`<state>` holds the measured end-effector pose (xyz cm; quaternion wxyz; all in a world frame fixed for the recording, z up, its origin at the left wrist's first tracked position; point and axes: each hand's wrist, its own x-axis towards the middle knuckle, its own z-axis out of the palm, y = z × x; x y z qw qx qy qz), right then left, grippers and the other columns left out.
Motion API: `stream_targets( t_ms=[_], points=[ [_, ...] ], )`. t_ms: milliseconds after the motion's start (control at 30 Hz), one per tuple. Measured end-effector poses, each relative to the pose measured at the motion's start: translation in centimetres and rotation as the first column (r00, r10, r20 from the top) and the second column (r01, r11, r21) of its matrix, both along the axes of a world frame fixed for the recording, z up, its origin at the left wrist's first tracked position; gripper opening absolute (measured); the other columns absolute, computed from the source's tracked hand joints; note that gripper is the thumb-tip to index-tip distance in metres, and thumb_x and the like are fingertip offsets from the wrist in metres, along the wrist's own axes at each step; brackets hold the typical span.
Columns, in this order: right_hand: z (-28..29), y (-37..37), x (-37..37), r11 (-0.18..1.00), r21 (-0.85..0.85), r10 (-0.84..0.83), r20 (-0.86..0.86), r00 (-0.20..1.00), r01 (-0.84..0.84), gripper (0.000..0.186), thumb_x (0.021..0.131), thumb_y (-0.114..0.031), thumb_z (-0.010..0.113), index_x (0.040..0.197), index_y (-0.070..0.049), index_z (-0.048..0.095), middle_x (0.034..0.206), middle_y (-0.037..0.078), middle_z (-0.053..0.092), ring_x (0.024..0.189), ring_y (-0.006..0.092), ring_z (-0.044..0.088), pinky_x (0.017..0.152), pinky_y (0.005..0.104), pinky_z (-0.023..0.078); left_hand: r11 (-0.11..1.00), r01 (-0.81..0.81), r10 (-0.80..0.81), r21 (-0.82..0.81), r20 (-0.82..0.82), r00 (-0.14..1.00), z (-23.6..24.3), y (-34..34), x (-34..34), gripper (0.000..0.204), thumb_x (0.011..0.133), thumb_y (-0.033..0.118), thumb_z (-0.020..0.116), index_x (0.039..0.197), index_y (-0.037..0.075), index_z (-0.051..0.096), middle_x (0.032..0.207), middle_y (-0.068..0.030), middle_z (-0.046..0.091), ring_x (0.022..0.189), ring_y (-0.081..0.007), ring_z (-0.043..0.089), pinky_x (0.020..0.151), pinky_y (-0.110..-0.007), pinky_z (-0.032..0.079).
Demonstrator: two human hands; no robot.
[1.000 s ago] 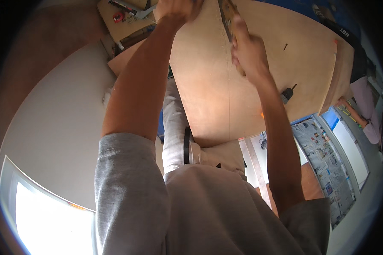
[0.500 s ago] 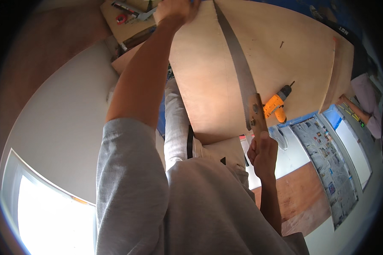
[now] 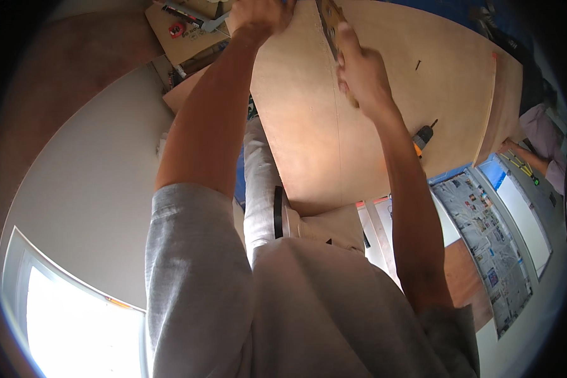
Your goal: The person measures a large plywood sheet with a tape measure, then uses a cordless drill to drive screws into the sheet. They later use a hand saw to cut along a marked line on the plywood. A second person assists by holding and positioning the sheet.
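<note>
A large light-brown plywood board (image 3: 309, 138) lies in front of me, with a thin line running along it towards me. My right hand (image 3: 364, 72) is closed round the wooden handle of a handsaw (image 3: 334, 25). The saw's dark blade shows only in part beside the hand, at the far end of that line, and its tip is out of view. At the board's far left, my left hand (image 3: 259, 16) rests on the wood, its fingers partly cut off by the upper edge. Right of my right forearm lies an orange and black cordless drill (image 3: 424, 137), partly hidden.
A small screw or nail (image 3: 418, 65) lies on the board. At the far left, a smaller panel (image 3: 195, 50) bears a red tape measure (image 3: 176, 30) and other tools. Another person's arm (image 3: 526, 157) reaches the board's right end. Newspaper-like sheets (image 3: 485, 239) cover a panel at right.
My right hand has pushed the saw away from me, from the board's near edge to its far part. My right forearm now covers part of the drill. The left hand has stayed in place.
</note>
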<state>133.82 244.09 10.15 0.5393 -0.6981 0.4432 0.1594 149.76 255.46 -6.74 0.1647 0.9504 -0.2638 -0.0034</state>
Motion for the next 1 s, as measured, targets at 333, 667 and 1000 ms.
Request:
stream_targets(
  t_ms=[333,667,1000],
  points=[
    [14.8,4.1,-15.2,0.975,0.057,-0.193,-0.256,0.947,0.214,0.061,0.108,-0.054,0.044,0.066,-0.009,0.044,0.054,-0.003,0.039,0.047,0.0062,0.035,0.043,0.0282,0.028,0.991,0.078,-0.079,0.11,0.007,0.997,-0.1,0.2,0.2,0.051,0.099,0.048,0.055,0.076,0.006,0.073,0.072,-0.0181,0.069,0.068,-0.0365,0.069,0.062,-0.05,0.055],
    [0.0,-0.8,-1.0,0.995,0.031,-0.096,-0.044,0.994,0.097,0.066,0.094,-0.074,0.054,0.071,-0.012,0.048,0.056,-0.003,0.039,0.046,0.0084,0.04,0.045,0.0266,0.035,0.977,0.063,0.023,-0.205,0.39,0.92,-1.7,0.1,-0.9,0.047,0.095,0.046,0.064,0.064,0.01,0.065,0.064,-0.0159,0.061,0.057,-0.0332,0.063,0.049,-0.047,0.049],
    [15.9,2.9,-12.8,0.988,-0.007,-0.15,-0.319,0.936,0.156,0.065,0.103,-0.069,0.041,0.072,-0.012,0.044,0.048,-0.005,0.032,0.036,0.0059,0.03,0.034,0.0261,0.021,0.994,0.065,-0.034,-0.085,0.332,0.943,0.0,0.5,-1.0,0.047,0.096,0.047,0.06,0.079,0.006,0.075,0.076,-0.0192,0.069,0.071,-0.0384,0.068,0.066,-0.051,0.056]
  ],
)
